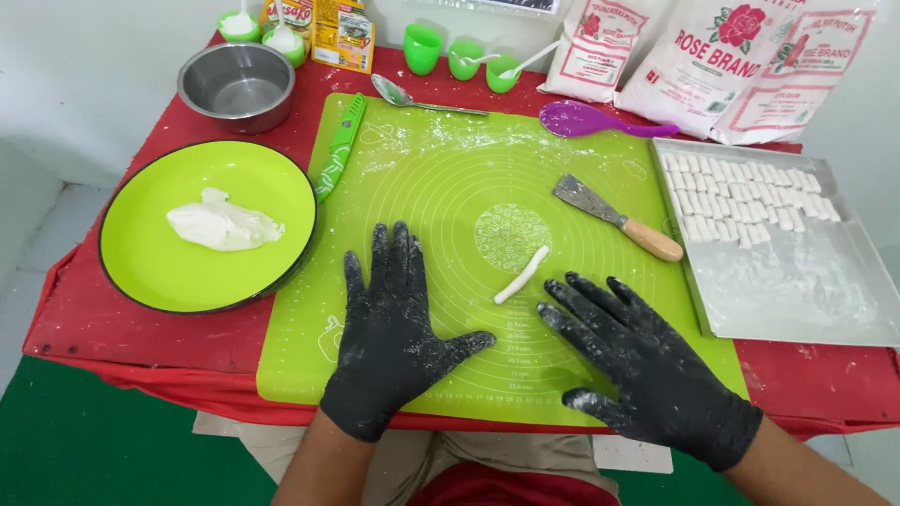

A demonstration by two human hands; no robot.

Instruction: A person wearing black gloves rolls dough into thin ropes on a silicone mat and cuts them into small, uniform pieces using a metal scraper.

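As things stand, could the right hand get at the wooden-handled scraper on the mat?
Probably yes. The right hand lies flat on the green mat, and the scraper rests just beyond its fingertips with only bare, floured mat between. The dough strip sits off to the side, not in the way.

Two hands in black, flour-dusted gloves lie flat with fingers spread on a green baking mat that covers a red table. The left hand and right hand rest apart, with a short white dough roll between them, just beyond the fingertips and touching neither. A wooden-handled scraper lies farther up the mat. To the left, a green plate holds a dough lump; to the right, a metal tray carries rows of cut dough pieces.
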